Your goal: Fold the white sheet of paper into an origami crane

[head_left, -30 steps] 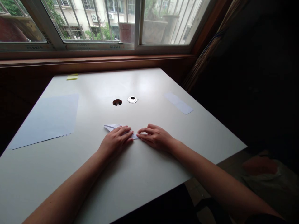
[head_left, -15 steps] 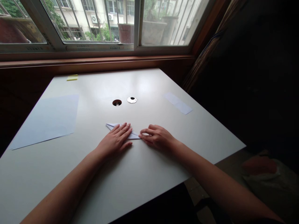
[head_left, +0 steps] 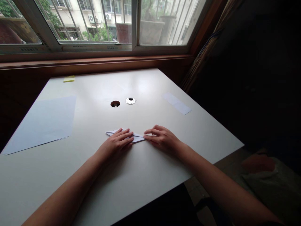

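A small folded piece of white paper (head_left: 137, 137) lies flat on the white table (head_left: 131, 175), pointed at both ends. My left hand (head_left: 115, 145) lies flat on its left half, fingers stretched out and pressing it down. My right hand (head_left: 163, 139) rests at its right tip, fingers bent, fingertips pressing on the paper's end. Most of the paper's middle is hidden under my left fingers.
A stack of white sheets (head_left: 42, 124) lies at the left. A paper strip (head_left: 176, 103) lies at the right. A cable hole (head_left: 115, 104) and its round cap (head_left: 130, 100) sit mid-table. Yellow sticky notes (head_left: 69, 79) lie at the back left. The table's right edge drops to a dark floor.
My left hand has slid slightly along the folded paper and stays flat on it. My right hand has shifted a little to the right, at the paper's tip. The view has shifted slightly.
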Demonstrator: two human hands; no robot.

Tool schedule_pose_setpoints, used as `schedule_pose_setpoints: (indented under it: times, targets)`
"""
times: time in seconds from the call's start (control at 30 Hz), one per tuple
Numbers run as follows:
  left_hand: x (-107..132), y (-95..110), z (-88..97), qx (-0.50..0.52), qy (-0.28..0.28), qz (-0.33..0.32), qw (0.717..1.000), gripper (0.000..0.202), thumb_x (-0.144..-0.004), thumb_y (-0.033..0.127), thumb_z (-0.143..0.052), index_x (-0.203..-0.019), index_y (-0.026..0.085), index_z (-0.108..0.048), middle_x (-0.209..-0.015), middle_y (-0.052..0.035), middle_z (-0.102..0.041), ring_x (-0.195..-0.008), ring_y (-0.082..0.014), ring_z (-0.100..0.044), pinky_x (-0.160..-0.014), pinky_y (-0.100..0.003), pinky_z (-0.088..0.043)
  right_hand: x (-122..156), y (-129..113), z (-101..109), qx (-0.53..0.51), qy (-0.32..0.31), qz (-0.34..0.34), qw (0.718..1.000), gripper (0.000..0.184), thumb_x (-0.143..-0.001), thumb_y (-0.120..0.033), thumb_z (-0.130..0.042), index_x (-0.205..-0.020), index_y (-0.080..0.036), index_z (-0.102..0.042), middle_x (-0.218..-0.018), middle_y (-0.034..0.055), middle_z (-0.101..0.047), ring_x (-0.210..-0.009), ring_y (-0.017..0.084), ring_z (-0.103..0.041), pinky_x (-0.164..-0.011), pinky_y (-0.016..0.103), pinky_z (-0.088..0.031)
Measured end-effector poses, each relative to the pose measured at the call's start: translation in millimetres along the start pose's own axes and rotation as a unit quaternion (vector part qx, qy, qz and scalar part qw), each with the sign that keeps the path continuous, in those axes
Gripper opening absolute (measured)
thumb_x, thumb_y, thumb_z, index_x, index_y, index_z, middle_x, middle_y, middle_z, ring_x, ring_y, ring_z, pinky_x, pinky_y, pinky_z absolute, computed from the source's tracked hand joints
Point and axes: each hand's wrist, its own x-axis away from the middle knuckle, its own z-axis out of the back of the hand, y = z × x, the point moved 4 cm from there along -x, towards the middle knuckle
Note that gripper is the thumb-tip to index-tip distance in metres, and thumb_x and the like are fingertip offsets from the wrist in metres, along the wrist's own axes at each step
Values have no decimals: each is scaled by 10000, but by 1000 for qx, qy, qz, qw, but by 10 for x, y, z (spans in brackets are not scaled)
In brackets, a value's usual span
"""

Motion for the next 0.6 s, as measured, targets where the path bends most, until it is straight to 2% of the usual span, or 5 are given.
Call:
schedule_pose_setpoints:
  times: [0.17,0.37,0.6]
  targets:
    - [-6,24,9,23,25,9,999,210,-962,203,-548,-1124,210,-681,-1251,-109,-704,-1267,-269,-608,-1132,-543,-430,-83,-99,-68,-40,19,4,999,233,-958,-209,-592,-1161,-241,-702,-1100,65,-724,-923,206,-596,-805,368,-562]
    - [-17,28,17,27,45,20,998,115,-964,184,-539,-968,193,-654,-1186,-85,-735,-1211,-254,-650,-1116,-521,-457,-220,-143,-137,-66,41,-24,997,140,-956,-233,-604,-1005,-202,-731,-970,81,-713,-865,204,-576,-771,348,-546]
    - [-26,-4,31,41,32,34,998,122,-980,185,-501,-1030,204,-610,-1200,-65,-731,-1208,-226,-653,-1120,-479,-460,-225,-80,-199,-138,64,-109,982,99,-927,-223,-653,-892,-207,-744,-900,64,-705,-819,186,-562,-762,329,-514]
